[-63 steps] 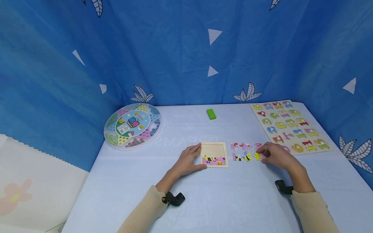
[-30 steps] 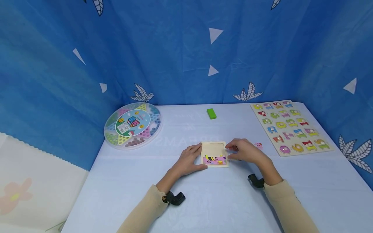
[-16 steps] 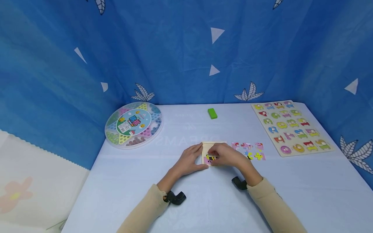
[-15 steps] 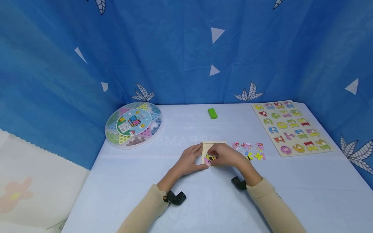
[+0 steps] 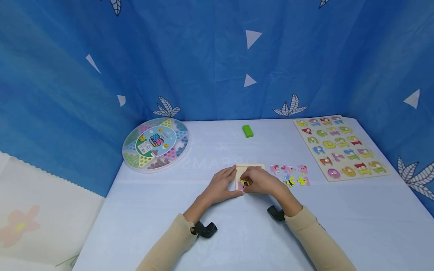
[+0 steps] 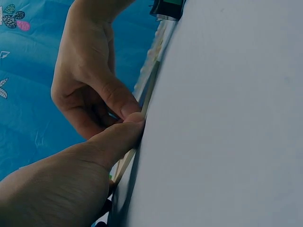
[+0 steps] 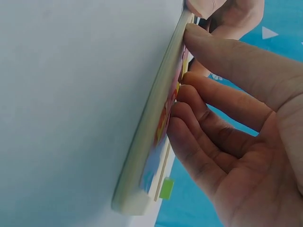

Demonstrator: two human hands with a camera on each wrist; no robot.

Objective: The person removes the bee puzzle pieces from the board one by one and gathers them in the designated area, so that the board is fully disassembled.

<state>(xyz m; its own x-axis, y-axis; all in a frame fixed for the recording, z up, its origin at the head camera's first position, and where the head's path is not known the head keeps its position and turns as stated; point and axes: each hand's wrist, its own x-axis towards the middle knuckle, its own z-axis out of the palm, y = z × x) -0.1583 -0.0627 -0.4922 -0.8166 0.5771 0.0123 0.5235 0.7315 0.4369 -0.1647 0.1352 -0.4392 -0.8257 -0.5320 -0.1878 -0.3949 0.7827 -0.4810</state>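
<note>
A small wooden puzzle frame [image 5: 239, 171] lies on the white table, partly filled with pink and yellow bee-picture pieces. My left hand [image 5: 218, 186] holds its left side, the thumb at the near corner and the fingers up the edge. Over the picture, my right hand [image 5: 262, 181] pinches a jigsaw piece [image 5: 245, 183] between thumb and fingers at the frame's left part; the fingers largely cover it. In the right wrist view, fingertips touch the picture surface inside the frame [image 7: 142, 142]. Several loose jigsaw pieces [image 5: 301, 181] lie in two rows right of the frame.
A round Chinese checkers box [image 5: 156, 145] stands at the back left. Further back lies a green block [image 5: 248, 131]. A wooden number peg board [image 5: 342, 148] occupies the right side. Blue curtains [image 5: 217, 60] hang behind the table.
My right hand has moved left from the loose pieces onto the frame. One yellow-and-black piece is gone from the loose rows' near left end. The left hand stays on the frame.
</note>
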